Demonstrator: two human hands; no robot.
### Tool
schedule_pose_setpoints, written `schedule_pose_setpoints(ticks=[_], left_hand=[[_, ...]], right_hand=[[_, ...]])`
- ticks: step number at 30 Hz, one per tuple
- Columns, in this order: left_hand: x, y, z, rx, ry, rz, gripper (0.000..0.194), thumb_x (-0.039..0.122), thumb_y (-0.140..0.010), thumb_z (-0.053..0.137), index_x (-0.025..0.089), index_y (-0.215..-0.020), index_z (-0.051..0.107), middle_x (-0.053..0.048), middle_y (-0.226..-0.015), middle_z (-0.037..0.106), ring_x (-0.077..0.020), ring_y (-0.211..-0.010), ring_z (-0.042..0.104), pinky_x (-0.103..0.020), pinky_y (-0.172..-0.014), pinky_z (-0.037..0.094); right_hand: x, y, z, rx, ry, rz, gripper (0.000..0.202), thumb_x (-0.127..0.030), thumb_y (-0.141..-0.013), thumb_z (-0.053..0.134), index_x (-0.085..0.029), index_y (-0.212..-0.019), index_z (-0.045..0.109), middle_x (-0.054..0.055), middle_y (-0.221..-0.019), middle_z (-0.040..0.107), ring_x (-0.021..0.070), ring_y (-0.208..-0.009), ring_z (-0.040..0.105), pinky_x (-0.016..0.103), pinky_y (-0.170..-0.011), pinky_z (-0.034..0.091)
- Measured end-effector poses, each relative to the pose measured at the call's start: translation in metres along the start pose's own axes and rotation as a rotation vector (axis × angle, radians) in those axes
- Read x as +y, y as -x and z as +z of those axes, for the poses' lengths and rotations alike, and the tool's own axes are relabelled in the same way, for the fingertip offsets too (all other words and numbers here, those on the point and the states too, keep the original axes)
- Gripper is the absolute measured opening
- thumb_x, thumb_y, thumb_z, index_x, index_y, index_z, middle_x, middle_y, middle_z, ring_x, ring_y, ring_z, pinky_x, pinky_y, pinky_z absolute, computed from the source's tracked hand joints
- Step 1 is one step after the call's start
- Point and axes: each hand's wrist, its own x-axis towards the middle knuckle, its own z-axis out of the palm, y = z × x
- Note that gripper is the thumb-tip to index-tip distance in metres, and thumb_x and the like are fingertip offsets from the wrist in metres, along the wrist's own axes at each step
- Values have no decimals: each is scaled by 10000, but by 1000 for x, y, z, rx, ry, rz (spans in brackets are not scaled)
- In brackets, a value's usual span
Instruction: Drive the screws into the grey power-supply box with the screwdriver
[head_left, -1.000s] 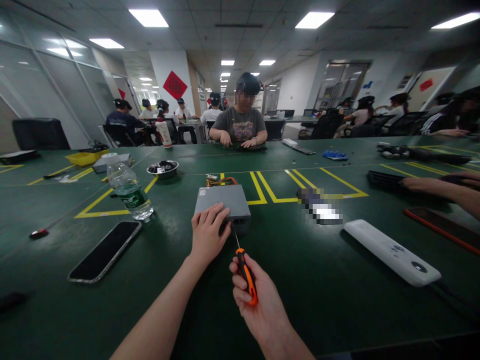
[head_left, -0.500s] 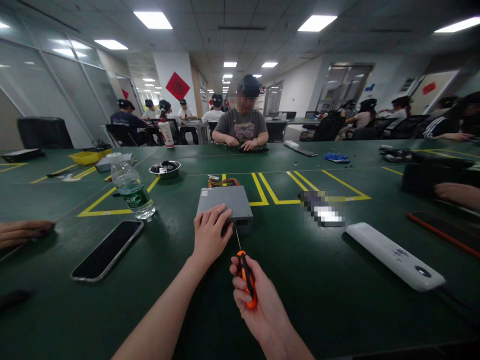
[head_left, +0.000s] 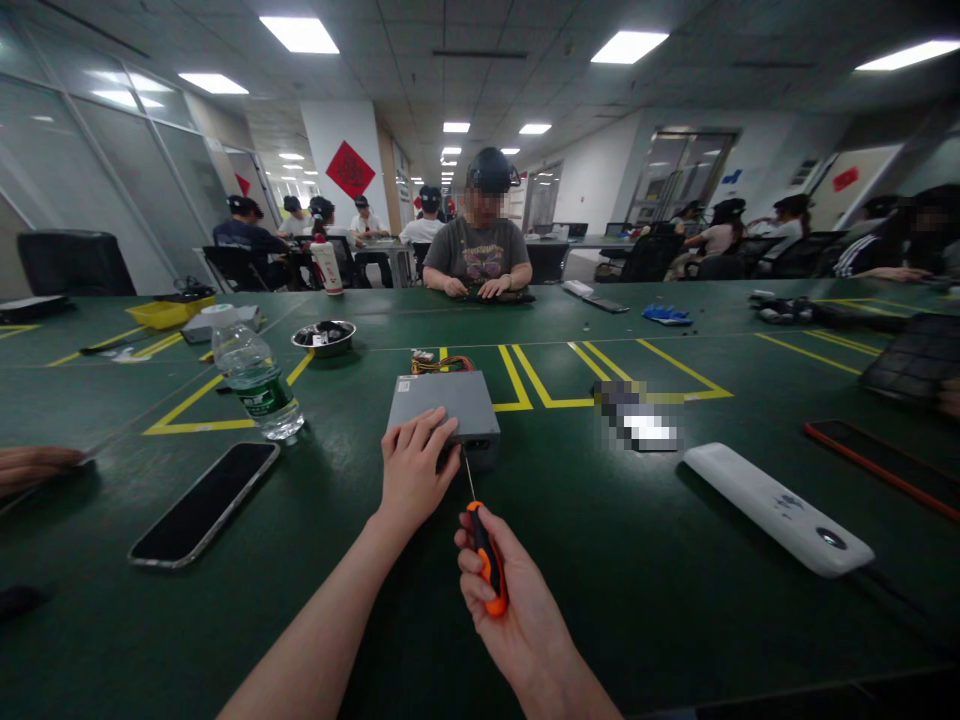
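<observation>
A grey metal computer power supply [head_left: 469, 395] sits on the green table, its socket side towards me and a bundle of coloured wires behind it. My left hand [head_left: 416, 465] grips its near left edge, fingers across the top and thumb down by the front face. In my right hand [head_left: 499, 575] is an orange and black screwdriver [head_left: 489, 560], with fingers wrapped round the handle. Its thin shaft points up and away, and the tip is at the front face of the power supply beside my left thumb. The exact contact point is too small to see.
Left of me are a water bottle [head_left: 259, 385], a phone [head_left: 204, 505] and a metal bowl [head_left: 324, 340] of small dark parts. To the right lie a white elongated device [head_left: 776, 510] and a red-edged phone [head_left: 885, 465]. A person [head_left: 480, 240] works opposite; another person's hand [head_left: 37, 468] is at left.
Both hands, the screwdriver and the power supply keep nearly the same arrangement. The view has shifted slightly. At far right, a dark object and another person's hand have moved further right.
</observation>
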Motion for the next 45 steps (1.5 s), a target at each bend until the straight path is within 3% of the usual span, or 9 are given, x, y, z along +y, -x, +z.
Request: schedule_pose_setpoints(ticks=[8,15,21,27,34,39,45], left_hand=[[0,1,1,-6,6,-12,286,277,-825,517,271,-1109,550,-42,-1228,565,-229,-1135,488,-416,-918,290],[0,0,1,-11,7,-12,293,281,-832,509,276,-1124,539,-31,-1234,560,-217,-1149,479,-407,-929,283],[0,1,1,-12,8,-20,287,289,-833,510,277,-1117,545,-33,-1235,558,-219,-1152,476,-403,-925,290],[1,1,1,-16,4,-19,290,282,-834,501,281,-1121,544,-35,-1237,558,-225,-1154,475,-410,-923,296],[2,0,-1,-22,6,-22,289,274,-832,504,274,-1119,545,-39,-1227,564,-227,-1149,477,-409,-918,300],[1,0,0,-23,-3,-18,286,292,-842,489,274,-1123,535,-35,-1236,558,-221,-1152,476,-407,-924,291],[1,1,0,-20,4,-20,285,287,-838,499,272,-1120,535,-31,-1236,558,-216,-1148,476,-408,-926,286]], right_hand=[[-1,0,0,-35,2,17,306,-225,-940,376,-60,-774,572,32,-622,545,6,-372,354,92,-301,249],[-2,-1,-4,-28,-22,-19,212,-180,-917,431,-80,-784,563,15,-644,536,4,-401,369,84,-314,257],[-2,0,-2,-27,-11,10,282,-238,-936,388,-55,-850,586,40,-652,547,17,-405,393,90,-313,290],[-2,0,-3,-29,-34,-5,169,-168,-882,487,-85,-760,571,33,-662,545,14,-424,418,81,-320,286],[-2,-1,-4,-47,-35,32,230,-226,-904,446,-70,-824,596,62,-682,559,26,-417,412,95,-310,304],[-1,-3,-4,-42,-61,16,167,-157,-890,467,-93,-774,568,27,-659,538,15,-423,414,77,-315,290],[-1,-2,-5,-69,-55,53,242,-230,-923,422,-78,-824,582,58,-692,563,10,-395,389,84,-304,298]])
